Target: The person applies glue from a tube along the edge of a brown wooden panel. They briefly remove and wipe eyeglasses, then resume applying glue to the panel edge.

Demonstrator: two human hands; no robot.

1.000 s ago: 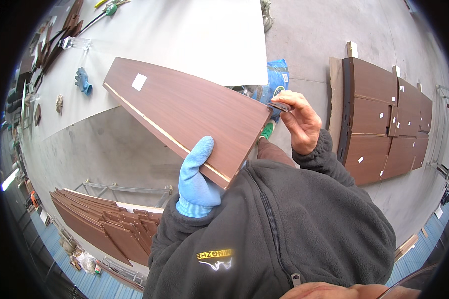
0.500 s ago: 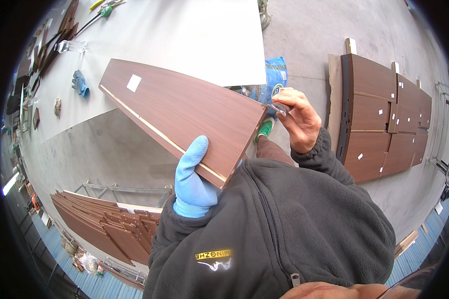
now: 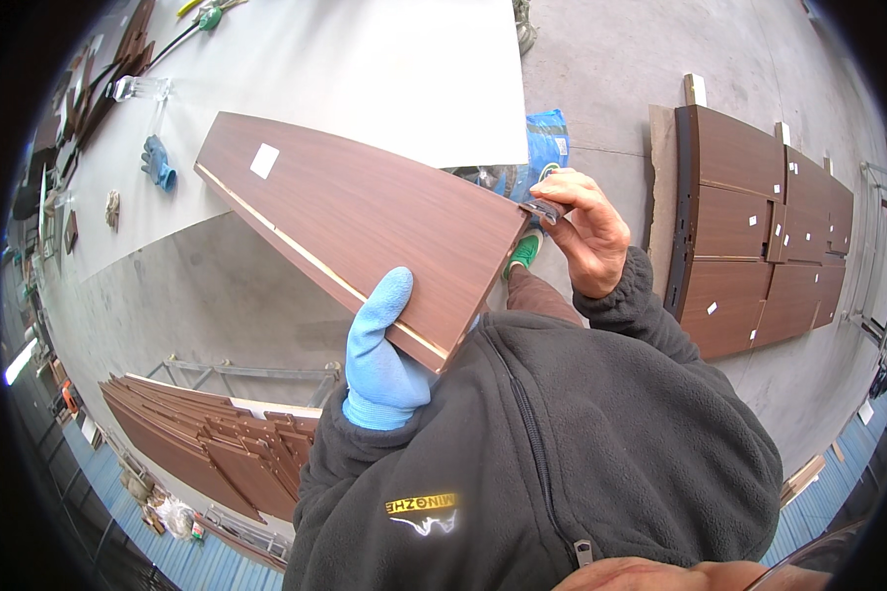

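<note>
Brown wood-grain panel [image 3: 355, 222], long and tapered, is held up in the air above the grey floor [image 3: 217, 295], slanting away to the upper left. The left hand [image 3: 384, 345], in a blue glove, is closed around its near lower edge. The bare right hand [image 3: 586, 231] pinches a small metal tool [image 3: 542, 210] against the panel's near corner.

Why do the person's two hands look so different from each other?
The left hand wears a light blue glove, while the right hand is bare. The left hand props up the brown wood-grain panel from below at its near edge, thumb on top; the right hand pinches a small grey tool against the panel's corner. The left hand sits lower and nearer the body than the right. Both come out of dark grey fleece sleeves and both touch the same panel.
</note>
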